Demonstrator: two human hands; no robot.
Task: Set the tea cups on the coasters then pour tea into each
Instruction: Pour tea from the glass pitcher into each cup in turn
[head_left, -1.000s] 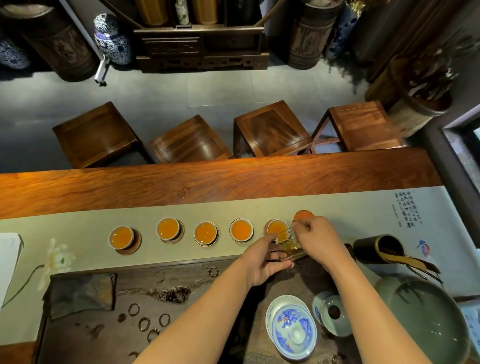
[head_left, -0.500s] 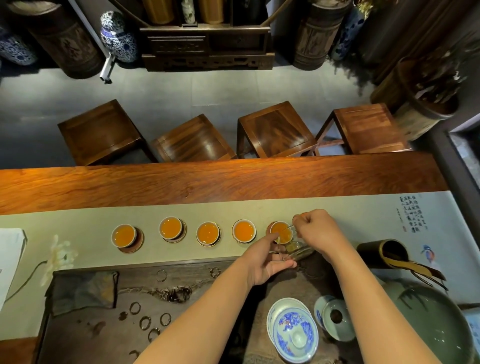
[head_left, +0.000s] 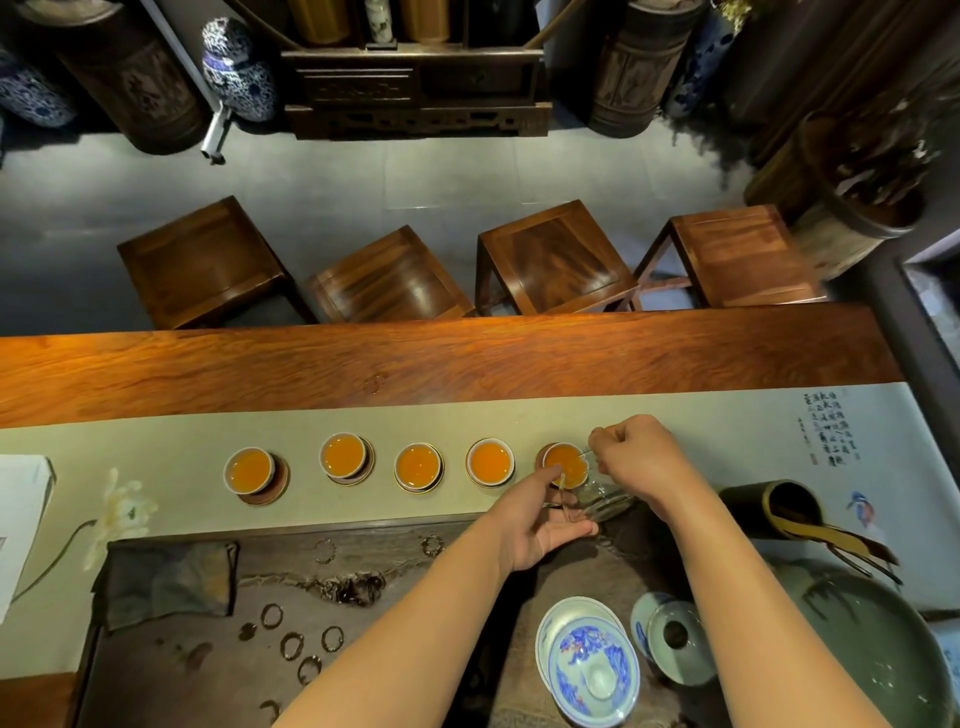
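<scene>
Several small white tea cups filled with amber tea stand in a row on round brown coasters along the pale table runner. The rightmost visible cup sits just left of my hands. My right hand is closed on the handle of a clear glass pitcher, which is tilted and looks almost drained. My left hand lies with fingers spread against the pitcher's near end, thumb pointing up beside that cup. Whatever lies under my right hand is hidden.
A blue-and-white lidded gaiwan and a strainer cup stand on the dark tea tray near me. A celadon basin and a dark tool holder are at right. Stools line the far side.
My right hand has slid a little right and forward, covering the orange cup that showed beyond it. The amber tea seen in the pitcher is gone. The left hand stays at the pitcher.
</scene>
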